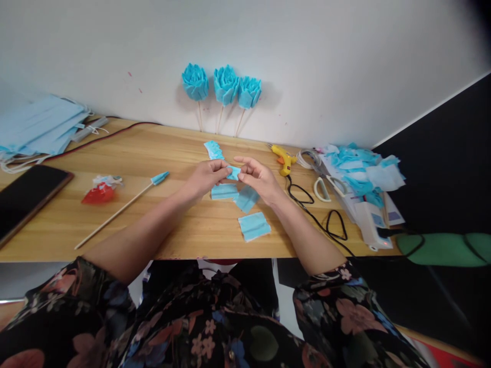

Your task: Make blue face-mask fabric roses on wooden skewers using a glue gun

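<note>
Between my two hands, over the middle of the table, is a small folded piece of blue mask fabric (233,173). My left hand (207,176) pinches its left end, and my right hand (260,177) pinches the right end with the index finger raised. Just beneath lie flat blue fabric squares, one (224,191) under the left fingers and another (246,199) by the right palm. A third square (254,226) rests nearer the front edge. Behind my hands is a pile of shaped blue pieces (214,150). A stick with a blue wrapped tip (159,178) lies left of my left forearm.
Three blue fabric flowers (226,86) on sticks lean on the wall. At right are a yellow glue gun (284,159) with its black cord, scissors (322,189), fabric scraps (356,166) and a white power strip (372,225). Masks (42,125), a phone (30,199) and a red packet (100,191) lie left.
</note>
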A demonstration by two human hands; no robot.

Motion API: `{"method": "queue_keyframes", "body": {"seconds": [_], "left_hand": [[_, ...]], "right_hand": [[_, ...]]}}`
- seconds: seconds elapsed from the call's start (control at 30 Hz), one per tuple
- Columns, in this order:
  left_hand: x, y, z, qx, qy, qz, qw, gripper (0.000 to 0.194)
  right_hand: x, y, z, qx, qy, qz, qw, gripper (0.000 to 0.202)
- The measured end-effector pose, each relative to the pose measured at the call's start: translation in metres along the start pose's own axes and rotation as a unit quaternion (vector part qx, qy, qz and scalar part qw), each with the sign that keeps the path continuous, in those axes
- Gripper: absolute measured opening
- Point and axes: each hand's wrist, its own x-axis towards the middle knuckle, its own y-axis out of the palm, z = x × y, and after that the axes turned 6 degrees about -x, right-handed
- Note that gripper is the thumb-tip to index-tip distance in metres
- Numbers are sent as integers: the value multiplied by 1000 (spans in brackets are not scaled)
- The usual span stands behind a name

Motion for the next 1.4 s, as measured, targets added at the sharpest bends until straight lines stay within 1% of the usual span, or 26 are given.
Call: {"method": "queue_keyframes", "body": {"seconds": [0.13,0.27,0.33,0.5,0.6,0.73,1.13,1.27,1.4], "left_hand": [[1,-3,2,-8,-6,15,1000,17],[3,-4,4,-7,-14,33,999,21],[3,-4,4,2,-18,34,999,22],[5,-4,6,-13,-16,16,1000,17],[5,-5,6,-13,-11,27,999,19],[2,-4,3,-2,-21,41,999,24],[-4,1,-6,11,-30,18,999,25],[-2,0,-5,13,-23,8,1000,25],[1,-2,0,2,-17,11,1000,27]], "right_hand": [[1,-1,-1,1,-12,-3,1000,45],[1,-2,0,-2,-9,-7,1000,46],[1,-1,1,-3,-6,-5,1000,46],[1,-1,1,2,0,-9,1000,47],[1,-1,0,3,2,-9,1000,47],[1,-1,0,5,-1,-6,1000,46],[0,0,-1,2,-6,-3,1000,45],[1,0,1,9,4,-7,1000,45],[1,0,2,21,14,-12,1000,45]]}}
